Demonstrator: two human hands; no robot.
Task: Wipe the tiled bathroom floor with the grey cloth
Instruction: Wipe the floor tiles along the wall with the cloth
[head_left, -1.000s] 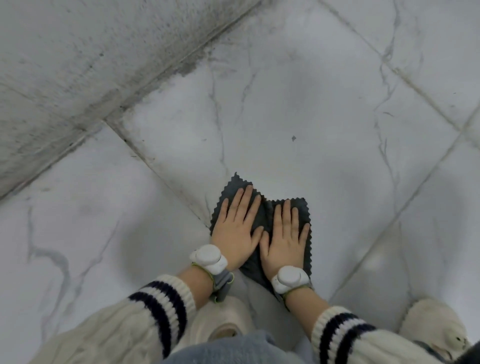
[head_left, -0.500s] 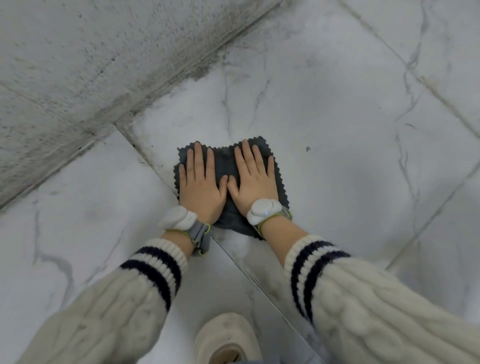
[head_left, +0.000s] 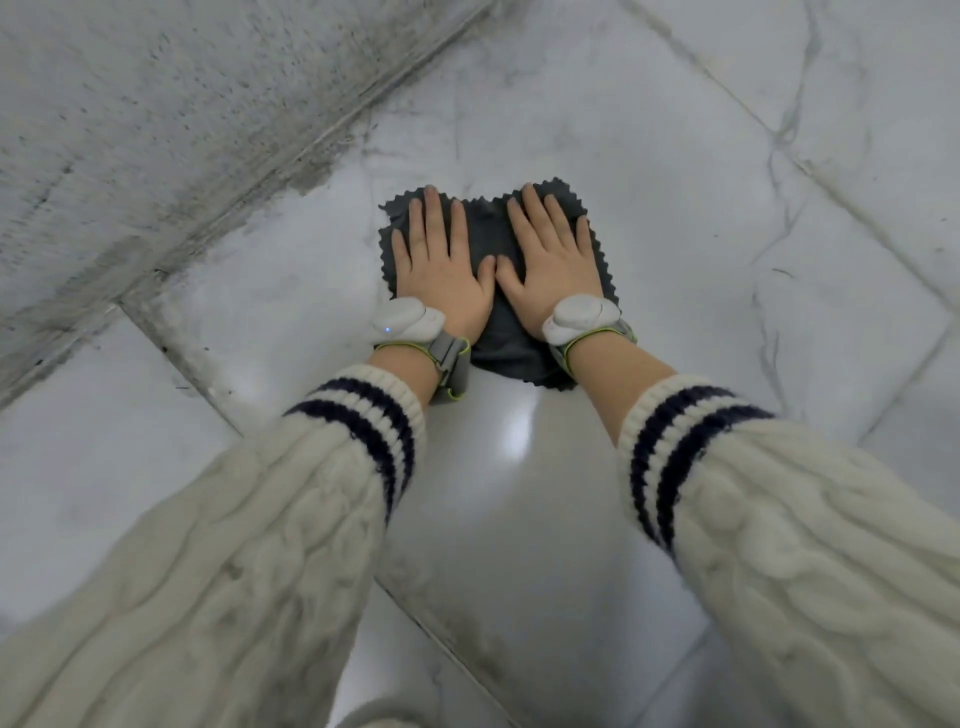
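Note:
A dark grey cloth (head_left: 505, 332) with zigzag edges lies spread flat on the white marble-patterned floor tile (head_left: 691, 218). My left hand (head_left: 441, 270) presses palm-down on the cloth's left half, fingers straight and slightly apart. Beside it, my right hand (head_left: 558, 265) presses flat on the right half, the two thumbs almost touching. Both wrists carry white sensor bands, and cream cable-knit sleeves with dark stripes cover my forearms. Most of the cloth is hidden under my hands.
A rough grey concrete wall (head_left: 156, 104) runs diagonally across the upper left, with a grimy joint (head_left: 291, 171) where it meets the floor. Grout lines (head_left: 176, 358) cross the tiles. More tiled floor stretches to the right and behind the cloth.
Both hands have pushed the cloth forward, away from my body and closer to the wall. My arms are stretched out further, and my shoes have nearly dropped out of view.

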